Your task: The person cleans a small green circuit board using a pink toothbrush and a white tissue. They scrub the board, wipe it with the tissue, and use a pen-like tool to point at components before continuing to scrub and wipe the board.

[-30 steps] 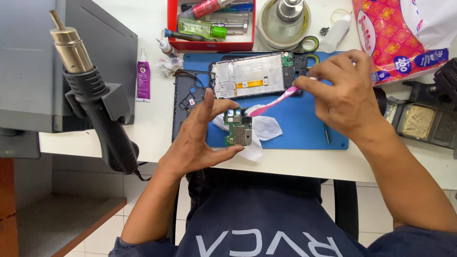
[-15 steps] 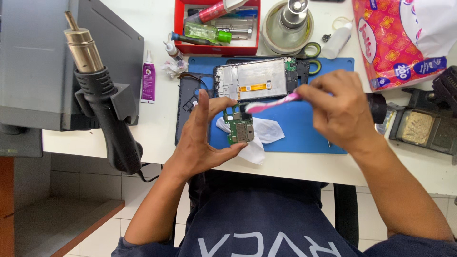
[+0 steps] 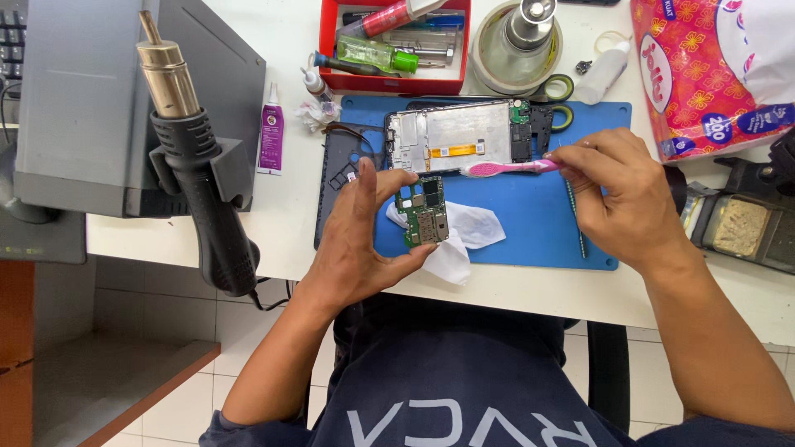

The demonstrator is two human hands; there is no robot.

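Left hand [image 3: 360,248]: lower centre of frame, fingers curved and thumb below, pinching the edges of a small green circuit board [image 3: 422,213]; palm turned inward.
Circuit board: narrow rectangle, green, studded with silvery metal shields and dark chips; held upright over a crumpled white tissue [image 3: 460,236], just left of frame centre.
Right hand [image 3: 617,194]: right of centre, fingertips pressed together on the handle end of a pink toothbrush [image 3: 509,167].
Toothbrush: slim pink plastic, lying nearly level, bristle head pointing left toward the top of the board; contact with the board unclear.
Mat [image 3: 538,223]: flat blue rubbery sheet, rectangular with rounded corners, on the white table [image 3: 290,207].
Phone frame [image 3: 464,136]: opened, grey metal, with an orange flex strip and a small green board at its upper right corner; upper centre of mat.
Back cover [image 3: 339,178]: dark, thin, at the left edge of the mat.
Tray [image 3: 389,83]: red plastic, upper centre, with a green-capped bottle and tools inside.
Hot-air gun [image 3: 195,157]: left of frame, brassy metal nozzle pointing up, matte black ribbed handle, seated in a holder on a grey boxy station [image 3: 91,108].
Glue tube [image 3: 271,136]: small, white and purple, flat on the table beside the station.
Tissue pack [image 3: 712,66]: red patterned soft plastic, upper right corner.
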